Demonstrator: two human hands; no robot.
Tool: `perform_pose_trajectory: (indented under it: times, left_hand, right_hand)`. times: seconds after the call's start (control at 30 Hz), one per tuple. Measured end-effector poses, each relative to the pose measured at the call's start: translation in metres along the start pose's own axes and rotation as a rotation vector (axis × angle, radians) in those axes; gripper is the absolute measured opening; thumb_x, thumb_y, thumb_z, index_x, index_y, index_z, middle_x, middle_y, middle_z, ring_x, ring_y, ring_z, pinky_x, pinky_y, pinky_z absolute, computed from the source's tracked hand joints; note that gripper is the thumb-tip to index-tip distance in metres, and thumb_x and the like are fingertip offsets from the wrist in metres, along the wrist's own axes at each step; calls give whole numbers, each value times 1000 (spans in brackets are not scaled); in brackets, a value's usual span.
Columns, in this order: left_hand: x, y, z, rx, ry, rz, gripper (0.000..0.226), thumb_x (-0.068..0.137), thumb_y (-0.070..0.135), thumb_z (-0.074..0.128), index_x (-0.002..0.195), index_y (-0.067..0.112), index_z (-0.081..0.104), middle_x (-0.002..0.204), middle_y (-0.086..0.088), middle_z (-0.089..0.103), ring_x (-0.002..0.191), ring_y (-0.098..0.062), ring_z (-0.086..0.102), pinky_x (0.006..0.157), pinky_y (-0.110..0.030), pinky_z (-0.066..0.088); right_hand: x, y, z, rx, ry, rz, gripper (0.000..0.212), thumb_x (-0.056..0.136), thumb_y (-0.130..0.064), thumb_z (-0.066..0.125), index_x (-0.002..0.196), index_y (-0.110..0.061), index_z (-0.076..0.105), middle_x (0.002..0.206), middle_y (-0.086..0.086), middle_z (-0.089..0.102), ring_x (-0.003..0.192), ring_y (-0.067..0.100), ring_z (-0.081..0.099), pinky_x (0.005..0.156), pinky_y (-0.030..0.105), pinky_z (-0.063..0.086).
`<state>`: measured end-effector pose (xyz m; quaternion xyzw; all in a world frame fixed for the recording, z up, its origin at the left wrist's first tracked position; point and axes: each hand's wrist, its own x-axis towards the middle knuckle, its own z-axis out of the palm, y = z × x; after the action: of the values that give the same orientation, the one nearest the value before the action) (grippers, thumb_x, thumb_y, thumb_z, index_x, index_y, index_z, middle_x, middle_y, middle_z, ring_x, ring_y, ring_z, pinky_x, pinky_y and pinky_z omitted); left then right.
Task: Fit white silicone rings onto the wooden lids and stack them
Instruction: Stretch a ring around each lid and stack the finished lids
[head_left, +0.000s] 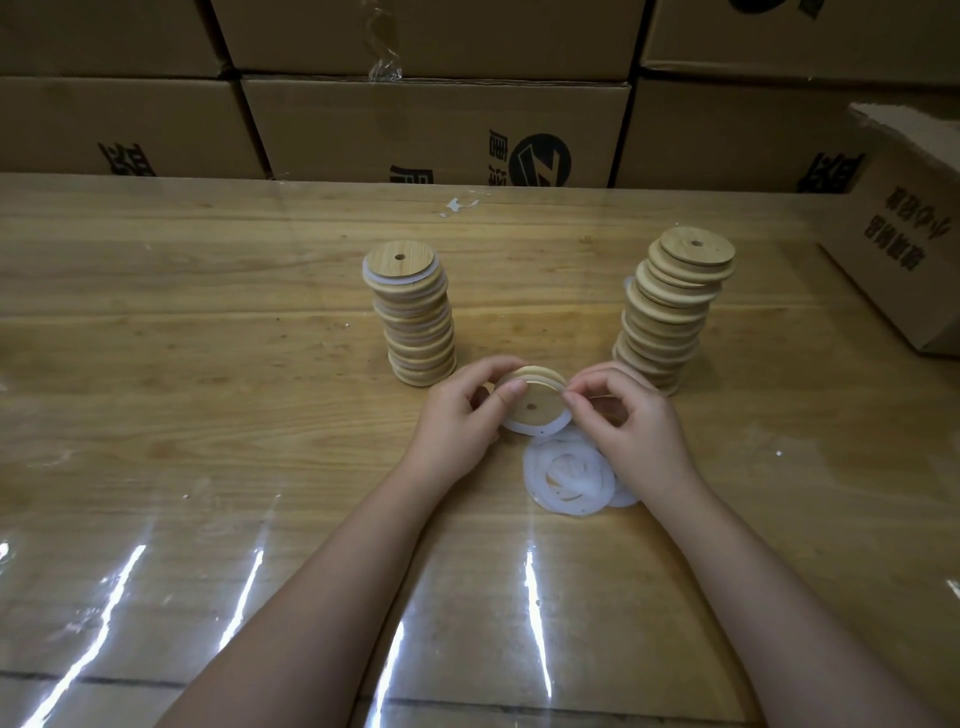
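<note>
A wooden lid sits tilted between the two hands, its face with the small centre hole turned toward the camera and a white silicone ring showing along its lower edge. The left hand has its grip closed on the lid's left side, thumb pressed on the face; the right hand pinches at the lid's right edge with thumb and fingertip, where the ring meets the wood (whether it holds ring, lid or both cannot be told). Just below the right grip, touching the bench, lies a loose pile of white rings. Beyond the left grip stands a stack of lids with white rings showing between them; beyond the right grip stands a taller, leaning stack of bare lids. Neither stack touches the hands. Cardboard boxes line the far edge of the bench, with another box far to the right.
</note>
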<state>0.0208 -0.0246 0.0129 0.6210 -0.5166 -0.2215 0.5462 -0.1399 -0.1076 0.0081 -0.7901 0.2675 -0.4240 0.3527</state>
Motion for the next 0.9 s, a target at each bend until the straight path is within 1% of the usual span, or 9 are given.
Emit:
perform_pose_trajectory:
  times: [0.07,0.13,0.23,0.37,0.47,0.53,0.67,0.83,0.9]
  left_hand:
    - [1,-1,0,-30,4,-31,18,91,17,59,97,34,63,85,-9,65,44,-4,46,47,-16,39]
    - [2,-1,-1,-61,4,-67,18,92,17,59,97,34,63,88,-18,65,43,-6,46,46,-17,39]
    - [3,-2,-1,-73,5,-93,17,92,17,59,97,33,63,87,-24,64,43,-7,47,47,-17,40]
    - [4,-2,0,-93,11,-110,16,92,16,58,99,29,63,89,-19,66,45,-6,49,47,-17,42]
    - [4,-2,0,-124,18,-127,15,92,14,58,101,25,63,86,-3,65,46,-5,50,46,-16,42]
    - [4,-2,0,-136,25,-139,16,91,14,59,100,26,64,86,1,64,46,-5,50,46,-17,42]
    - [5,-2,0,-149,31,-151,19,91,14,59,97,32,64,83,1,62,47,-5,50,46,-18,43]
    - [5,-2,0,-153,23,-157,18,91,15,58,98,31,63,81,4,62,50,-4,51,47,-18,43]
    - [5,-2,0,-152,19,-153,18,92,15,58,98,31,63,82,2,63,51,-5,52,47,-18,44]
  right_hand:
    - [0,0,0,3,-6,24,7,83,-2,66,80,-8,66,87,-2,63,84,5,60,73,11,46]
    - [0,0,0,-4,-12,41,8,83,-2,66,80,-9,65,87,-2,63,83,5,60,73,12,46]
    - [0,0,0,-24,-14,40,7,83,-2,66,81,-8,66,86,-1,63,82,4,60,73,13,47]
    - [0,0,0,-57,-20,40,6,83,-2,66,80,-7,65,86,-2,63,81,6,60,74,20,49]
    - [0,0,0,-75,-38,47,6,82,-1,66,80,-5,64,86,-1,62,82,10,60,74,26,51]
    - [0,0,0,-76,-53,53,6,82,0,66,80,-6,64,86,-2,62,81,7,60,74,25,51]
    - [0,0,-1,-69,-68,61,6,82,0,66,81,-6,64,87,-2,61,81,6,59,73,21,51]
    - [0,1,0,-68,-82,69,12,82,-1,66,80,-13,62,87,-7,60,81,5,60,72,19,51]
    - [0,2,0,-67,-82,75,13,82,-2,66,80,-14,62,86,-7,60,81,4,60,72,18,51]
